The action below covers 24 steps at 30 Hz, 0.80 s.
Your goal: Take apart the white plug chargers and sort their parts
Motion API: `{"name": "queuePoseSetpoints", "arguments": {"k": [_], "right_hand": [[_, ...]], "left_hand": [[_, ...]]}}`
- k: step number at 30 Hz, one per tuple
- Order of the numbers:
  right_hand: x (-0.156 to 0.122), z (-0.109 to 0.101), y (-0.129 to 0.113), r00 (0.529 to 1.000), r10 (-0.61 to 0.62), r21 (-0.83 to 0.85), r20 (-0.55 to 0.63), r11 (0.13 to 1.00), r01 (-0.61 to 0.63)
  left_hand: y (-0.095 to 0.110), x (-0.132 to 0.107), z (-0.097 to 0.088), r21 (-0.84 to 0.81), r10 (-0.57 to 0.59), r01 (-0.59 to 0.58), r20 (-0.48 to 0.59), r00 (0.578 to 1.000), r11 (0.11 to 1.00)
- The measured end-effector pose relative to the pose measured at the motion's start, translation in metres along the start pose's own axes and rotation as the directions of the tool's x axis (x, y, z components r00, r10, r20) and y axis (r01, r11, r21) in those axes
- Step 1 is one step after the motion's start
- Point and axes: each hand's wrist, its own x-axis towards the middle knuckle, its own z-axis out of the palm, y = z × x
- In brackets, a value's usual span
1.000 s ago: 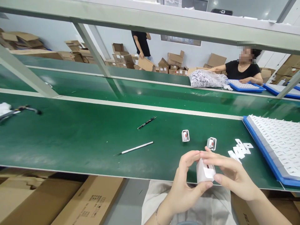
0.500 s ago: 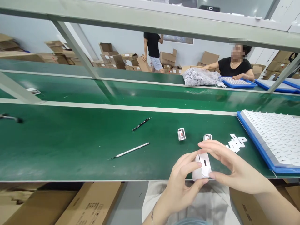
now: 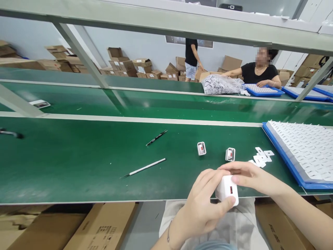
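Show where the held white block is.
In the head view, the white block is lower right, between the left hand and right hand, near the table edge.

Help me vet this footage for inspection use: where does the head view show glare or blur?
Head view: pale reflections lie on the green bench; head view: the white block at the left hand and right hand looks fairly crisp; head view: the dark-tipped object at the left edge looks smeared.

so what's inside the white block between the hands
A little red shows in the slot of the white block. The rest of its inside is closed in and covered, so it cannot be seen.
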Motion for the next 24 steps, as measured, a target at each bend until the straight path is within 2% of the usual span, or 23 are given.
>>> {"name": "queuePoseSetpoints", "arguments": {"k": [2,3,5,6,7,8,10,11,12,13,18,20,22,24], "right_hand": [[0.0,0.0,0.001,0.999,-0.025,0.079,0.048,0.997,0.021],[0.0,0.001,0.001,0.997,-0.062,0.103,0.037,0.993,0.058],[-0.001,0.003,0.001,0.986,-0.164,0.101,-0.034,0.981,0.166],[-0.002,0.004,0.001,0.973,-0.218,0.073,-0.081,0.972,0.224],[-0.002,0.006,0.002,0.954,-0.273,0.027,-0.124,0.96,0.278],[-0.002,0.007,0.002,0.933,-0.324,-0.031,-0.159,0.946,0.323],[-0.001,0.01,0.004,0.895,-0.4,-0.161,-0.198,0.914,0.372],[-0.001,0.011,0.005,0.881,-0.428,-0.215,-0.203,0.897,0.386],[0.0,0.012,0.006,0.869,-0.451,-0.257,-0.203,0.881,0.398],[0.0,0.013,0.006,0.858,-0.472,-0.29,-0.201,0.866,0.408],[0.0,0.012,0.006,0.848,-0.523,-0.44,-0.087,0.784,0.438],[-0.001,0.012,0.007,0.838,-0.545,-0.522,-0.023,0.722,0.455],[0.0,0.012,0.009,0.797,-0.603,-0.59,0.023,0.635,0.498],[0.003,0.014,0.011,0.733,-0.679,-0.63,0.037,0.554,0.545]], "left_hand": [[0.001,0.003,-0.003,0.013,-0.088,0.088,0.006,0.996,0.996],[0.001,0.003,-0.003,0.019,-0.089,0.089,-0.002,0.996,0.996],[-0.002,0.001,-0.002,0.018,-0.024,0.025,-0.039,0.999,1.0],[-0.003,-0.001,0.0,-0.008,-0.032,0.031,-0.074,0.997,0.999],[-0.005,-0.003,0.003,-0.064,-0.101,0.094,-0.121,0.987,0.994],[-0.006,-0.004,0.006,-0.154,-0.222,0.198,-0.159,0.962,0.968],[-0.006,-0.003,0.013,-0.373,-0.493,0.414,-0.146,0.858,0.83],[-0.005,-0.001,0.016,-0.454,-0.574,0.473,-0.109,0.812,0.755],[-0.004,0.001,0.018,-0.505,-0.611,0.496,-0.081,0.788,0.707],[-0.004,0.004,0.02,-0.529,-0.62,0.497,-0.072,0.781,0.688],[-0.005,0.009,0.017,-0.468,-0.542,0.431,-0.129,0.831,0.772],[-0.006,0.008,0.015,-0.441,-0.502,0.401,-0.138,0.854,0.803],[-0.005,0.008,0.014,-0.427,-0.465,0.367,-0.15,0.873,0.826],[-0.003,0.01,0.014,-0.42,-0.433,0.332,-0.171,0.885,0.845]]}}
